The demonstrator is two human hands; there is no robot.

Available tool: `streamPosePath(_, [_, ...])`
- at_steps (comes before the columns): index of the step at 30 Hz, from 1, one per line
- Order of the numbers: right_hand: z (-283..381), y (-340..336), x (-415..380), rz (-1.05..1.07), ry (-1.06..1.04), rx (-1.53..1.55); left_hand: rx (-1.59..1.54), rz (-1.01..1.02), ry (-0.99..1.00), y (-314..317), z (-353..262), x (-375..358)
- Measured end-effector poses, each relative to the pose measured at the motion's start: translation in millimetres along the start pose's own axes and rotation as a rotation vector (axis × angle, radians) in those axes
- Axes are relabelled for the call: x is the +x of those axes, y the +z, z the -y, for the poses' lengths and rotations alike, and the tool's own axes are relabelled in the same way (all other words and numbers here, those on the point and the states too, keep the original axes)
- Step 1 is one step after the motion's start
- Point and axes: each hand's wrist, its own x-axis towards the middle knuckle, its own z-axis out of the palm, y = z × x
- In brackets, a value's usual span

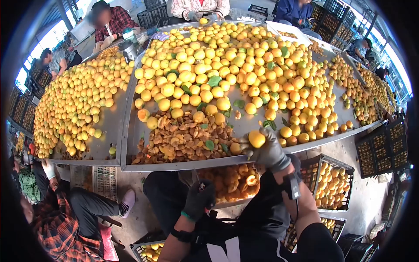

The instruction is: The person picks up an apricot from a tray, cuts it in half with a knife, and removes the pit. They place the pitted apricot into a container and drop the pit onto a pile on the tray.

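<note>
Gloved right hand (271, 150), at one o'clock by the near rim of the metal table (174, 166), observed pinching a yellow fruit (256, 139) between thumb and fingers; gloved left hand (200, 198), at eleven o'clock, is curled, contents indeterminable, near halved fruit (238, 185) at twelve o'clock below the rim.

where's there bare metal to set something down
Left table: bare metal right of its fruit. Middle table: a small patch between the cut pieces and the whole fruit to their right. Crowded: the middle table's far side.
</note>
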Motion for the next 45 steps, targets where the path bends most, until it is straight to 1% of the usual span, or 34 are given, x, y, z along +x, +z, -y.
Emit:
streamPosePath(1, [-13,9,-8,-0.019,-0.01,-0.041,0.114,-0.028,0.005,2,-1,2])
streamPosePath(2, [-39,5,-19,-0.094,-0.285,-0.582,0.228,-0.061,0.01,4,-1,3])
streamPosePath(3, [-46,16,-28,-0.034,-0.159,-0.35,0.227,-0.071,0.006,5,0,6])
streamPosePath(4, [-54,27,-37,0.024,-0.029,-0.114,0.632,-0.137,0.334,6,3,9])
streamPosePath(5, [-66,24,-42,0.085,0.009,-0.174,1.038,-0.199,0.661,7,6,8])
streamPosePath(6, [-79,21,-47,0.15,0.045,-0.236,1.042,-0.214,0.653,7,6,5])
streamPosePath(8, [-105,38,-58,0.048,-0.091,-0.724,1.443,-0.206,0.624,10,7,-4])
streamPosePath(9, [-113,35,-60,0.016,-0.097,-0.792,1.504,-0.153,0.562,14,6,-9])
streamPosePath(10, [-120,31,-61,-0.017,-0.106,-0.86,1.508,-0.158,0.554,15,5,-14])
streamPosePath(11, [-123,27,-63,-0.014,-0.103,-0.854,1.454,-0.095,0.591,16,3,-19])
streamPosePath(12, [-121,23,-66,-0.04,-0.048,-0.637,1.396,-0.03,0.629,19,0,-23])
streamPosePath(13, [-120,21,-70,-0.066,0.006,-0.422,1.397,-0.031,0.626,22,-5,-28])
streamPosePath(14, [-118,20,-73,-0.064,0.005,-0.423,1.021,0.108,0.242,25,-14,-33])
streamPosePath(15, [-117,19,-77,-0.071,0.063,-0.344,0.625,0.234,-0.122,25,-20,-37])
streamPosePath(16, [-116,19,-80,-0.079,0.123,-0.265,0.627,0.236,-0.12,22,-20,-40])
streamPosePath(18, [-119,27,-85,-0.035,0.067,-0.284,0.209,0.27,-0.292,17,-16,-46])
streamPosePath(19, [-122,34,-85,-0.085,-0.035,-0.143,0.212,0.273,-0.294,18,-15,-46])
streamPosePath(20, [-124,37,-86,-0.134,-0.137,-0.002,0.278,0.216,-0.201,20,-14,-46])
streamPosePath(21, [-123,34,-89,-0.136,-0.139,-0.001,0.343,0.157,-0.109,21,-13,-47])
streamPosePath(22, [-122,28,-93,-0.109,-0.11,-0.014,0.344,0.159,-0.11,20,-9,-46])
streamPosePath(24, [-123,17,-100,-0.055,-0.047,-0.041,0.854,0.154,0.43,20,-1,-47])
streamPosePath(25, [-126,15,-102,-0.055,-0.046,-0.042,0.854,0.154,0.431,23,-1,-48])
streamPosePath(27, [-134,15,-108,-0.129,-0.081,-0.302,0.951,0.102,0.422,32,-3,-57])
streamPosePath(28, [-137,19,-110,-0.127,-0.074,-0.3,0.95,0.095,0.418,36,-5,-60])
streamPosePath(30, [-142,33,-115,-0.02,-0.111,-0.252,1.039,0.101,0.49,41,-5,-66])
streamPosePath(31, [-142,37,-116,-0.007,-0.071,-0.21,1.093,0.089,0.544,38,-1,-66])
streamPosePath(32, [-143,38,-117,-0.007,-0.065,-0.207,1.093,0.084,0.539,38,0,-68])
streamPosePath(34, [-147,40,-117,-0.029,-0.118,-0.272,1.25,0.039,0.558,40,-1,-73])
streamPosePath(35, [-142,41,-120,-0.056,-0.068,-0.358,1.251,0.036,0.554,40,1,-73])
streamPosePath(37, [-141,47,-121,-0.062,-0.102,-0.441,1.347,0.0,0.689,38,4,-72])
streamPosePath(38, [-142,49,-121,-0.07,-0.139,-0.525,1.348,-0.003,0.685,37,5,-73])
streamPosePath(41, [-138,43,-120,-0.027,-0.079,-0.548,1.369,-0.044,0.693,40,3,-77])
streamPosePath(43, [-140,42,-121,-0.005,-0.079,-0.559,1.3,-0.048,0.742,43,-3,-80])
streamPosePath(45, [-142,42,-123,0.019,-0.073,-0.566,1.328,-0.063,0.733,48,-5,-85])
